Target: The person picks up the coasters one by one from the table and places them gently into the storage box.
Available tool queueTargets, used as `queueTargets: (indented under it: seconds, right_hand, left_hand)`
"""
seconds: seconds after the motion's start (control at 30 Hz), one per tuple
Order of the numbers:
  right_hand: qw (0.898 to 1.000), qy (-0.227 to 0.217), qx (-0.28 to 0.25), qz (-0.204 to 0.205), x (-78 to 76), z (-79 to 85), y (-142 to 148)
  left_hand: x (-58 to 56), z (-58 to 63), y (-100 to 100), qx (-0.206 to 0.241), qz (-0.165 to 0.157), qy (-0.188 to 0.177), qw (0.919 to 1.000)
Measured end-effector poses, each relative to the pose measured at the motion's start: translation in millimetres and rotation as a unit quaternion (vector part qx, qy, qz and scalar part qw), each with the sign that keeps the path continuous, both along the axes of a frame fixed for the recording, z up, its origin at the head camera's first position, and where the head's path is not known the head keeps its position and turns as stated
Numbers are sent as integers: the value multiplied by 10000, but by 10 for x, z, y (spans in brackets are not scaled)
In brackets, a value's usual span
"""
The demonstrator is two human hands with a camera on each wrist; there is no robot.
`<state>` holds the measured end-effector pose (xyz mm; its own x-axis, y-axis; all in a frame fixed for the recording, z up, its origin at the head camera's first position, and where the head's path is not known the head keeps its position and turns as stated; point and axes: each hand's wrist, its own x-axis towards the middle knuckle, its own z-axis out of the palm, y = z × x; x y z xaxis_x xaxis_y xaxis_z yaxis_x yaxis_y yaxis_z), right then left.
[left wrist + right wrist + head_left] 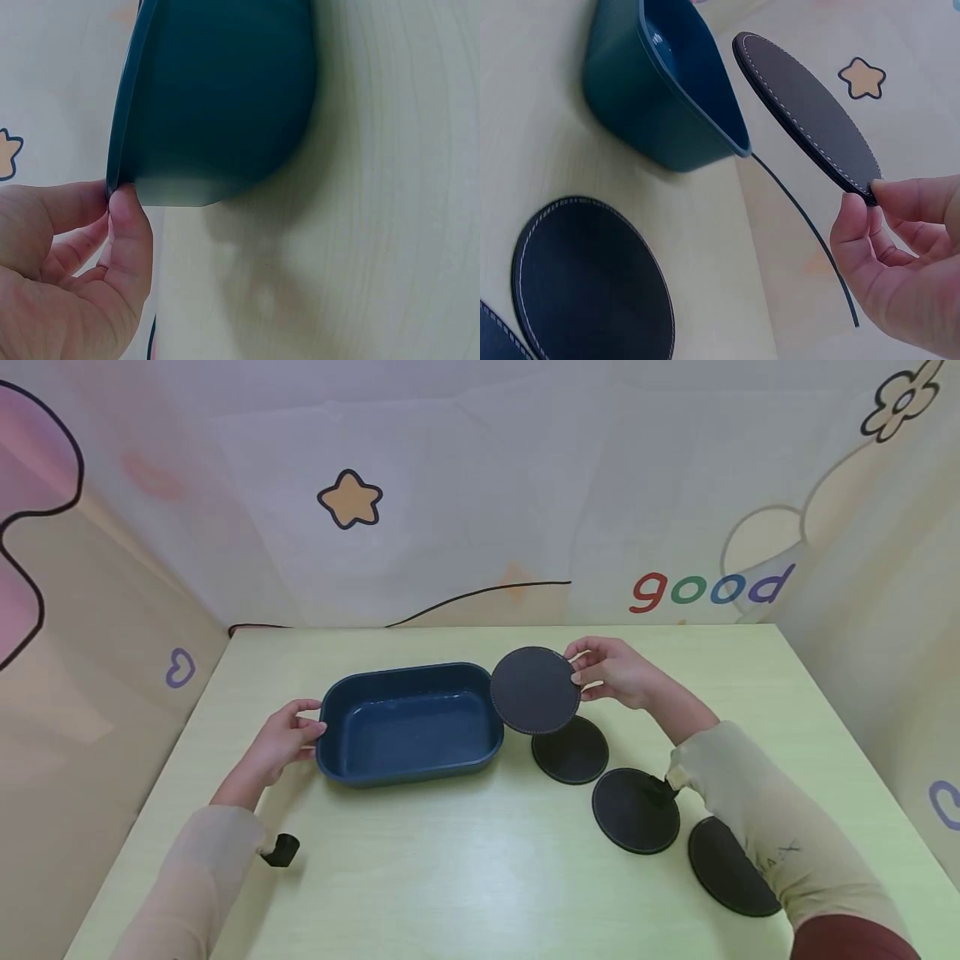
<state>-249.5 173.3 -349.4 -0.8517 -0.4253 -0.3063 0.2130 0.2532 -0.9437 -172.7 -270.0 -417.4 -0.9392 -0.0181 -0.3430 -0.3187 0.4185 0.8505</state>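
Observation:
A dark blue rectangular basin (408,768) with rounded corners stands on the table, and nothing lies inside it. My left hand (283,739) pinches its left rim between thumb and fingers, as the left wrist view also shows. At the basin's right end, my right hand (611,672) pinches the edge of a round black coaster (535,690) with pale stitching. That coaster is held up in the air, tilted, beside the basin's rim in the right wrist view (810,112).
Three more black coasters lie on the table in a diagonal row: one near the basin (570,752), a middle coaster (633,814), and a coaster (727,868) partly under the right sleeve (780,818). A printed cloth (480,510) hangs behind the pale table (465,877).

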Motion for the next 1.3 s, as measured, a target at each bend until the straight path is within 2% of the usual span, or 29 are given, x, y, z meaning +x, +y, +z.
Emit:
queueTargets:
  seconds: [0.37,0.63,1.3]
  right_hand:
    - [9997,-196,-95,115,-67,-159,-498]
    - [9987,-373,-225,246,-93,-195,-792]
    - [9975,-598,-344,132,-101,-422,-1304]
  left_hand:
    - [2,-9,-12,142,22,49,9999]
    - [5,8,1,120,87,-5,9999]
    - [-14,-6,-18,22,138,-77,9999]
